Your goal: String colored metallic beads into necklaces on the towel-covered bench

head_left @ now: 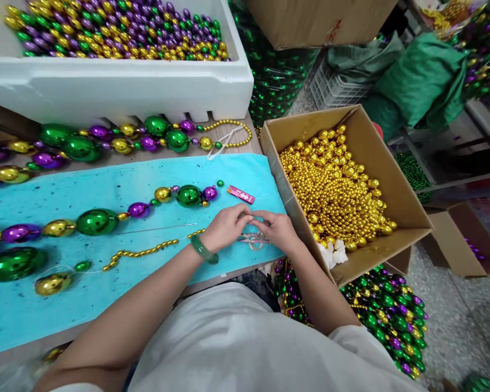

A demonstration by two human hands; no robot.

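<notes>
My left hand (225, 227) and my right hand (276, 230) meet fingertip to fingertip over the right end of a turquoise cloth (106, 296). Both pinch something small, probably a thin string, too fine to name. A pair of scissors (253, 239) lies under them. A short strand of small gold beads (147, 252) trails left from my left hand. A green bangle (204, 250) circles my left wrist. A necklace of large green, purple and gold beads (98, 220) lies on the cloth, and a small pink lighter (240, 194) rests just beyond my hands.
A cardboard box of gold beads (396, 190) stands at the right. A white foam box (118, 90) of mixed beads sits behind the table, with another big-bead necklace (118, 139) before it. Bagged beads (384, 316) lie on the floor, and more boxes and green bags stand beyond.
</notes>
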